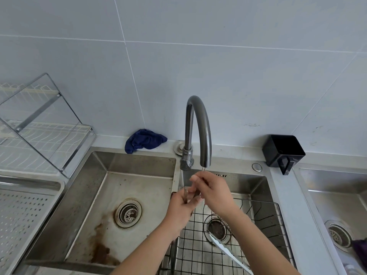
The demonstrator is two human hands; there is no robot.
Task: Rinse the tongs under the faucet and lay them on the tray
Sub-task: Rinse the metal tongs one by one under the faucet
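Note:
Both my hands meet just below the spout of the dark curved faucet [205, 147], over the divider between the two basins. My left hand [181, 207] grips the lower part of a thin metal pair of tongs [186, 192], and my right hand [213, 193] pinches its upper part. My fingers hide most of the tongs. A thin stream of water falls from the spout onto my right hand. The perforated metal tray [21, 215] lies at the far left, beside the left basin.
A second pair of tongs [228, 250] lies on the black wire rack [264, 213] in the right basin. The stained left basin [127, 187] has an open drain. A blue cloth [144, 140], a black holder [283, 150] and a dish rack [39, 132] stand behind.

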